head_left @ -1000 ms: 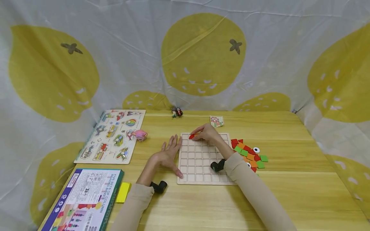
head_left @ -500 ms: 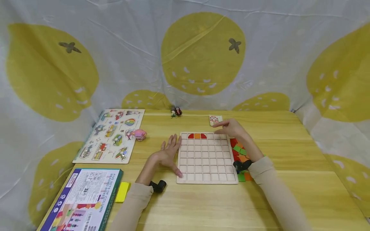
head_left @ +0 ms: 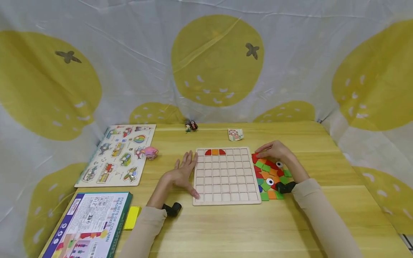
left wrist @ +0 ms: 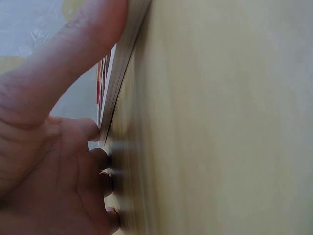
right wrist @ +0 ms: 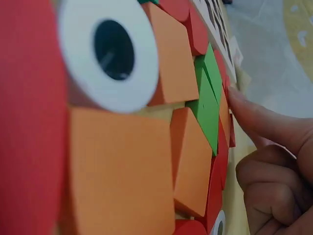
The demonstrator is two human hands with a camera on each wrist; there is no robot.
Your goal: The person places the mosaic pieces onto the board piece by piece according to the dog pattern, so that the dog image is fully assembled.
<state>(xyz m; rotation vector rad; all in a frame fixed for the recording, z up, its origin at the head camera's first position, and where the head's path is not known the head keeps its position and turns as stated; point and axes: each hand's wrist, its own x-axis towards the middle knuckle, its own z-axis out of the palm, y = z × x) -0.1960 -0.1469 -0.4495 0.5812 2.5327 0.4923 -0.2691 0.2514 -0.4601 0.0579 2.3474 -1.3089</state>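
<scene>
The wooden grid board (head_left: pixel 230 175) lies flat on the table. Along its far row sit a red quarter-round tile (head_left: pixel 208 152), an orange square tile (head_left: pixel 215 152) and another red quarter-round tile (head_left: pixel 222 152). My left hand (head_left: pixel 180 175) rests spread at the board's left edge, thumb on the near corner; the left wrist view shows the thumb (left wrist: pixel 83 54) over the edge. My right hand (head_left: pixel 277 150) reaches its thumb and forefinger to red tiles (head_left: pixel 255 157) at the far end of the loose pile. Its other fingers are curled in the right wrist view.
Right of the board lie green tiles (head_left: pixel 266 167), orange tiles (right wrist: pixel 122 171) and round eye tiles (head_left: pixel 269 182). A patterned card (head_left: pixel 235 134) and small figurines (head_left: pixel 191 126) lie behind. At left are a picture puzzle (head_left: pixel 111 172), pink toy (head_left: pixel 150 152), box (head_left: pixel 87 222) and yellow block (head_left: pixel 132 218).
My right hand has left the far row of the board and moved right to the loose tiles, uncovering the three set tiles. My left hand stays at the board's edge.
</scene>
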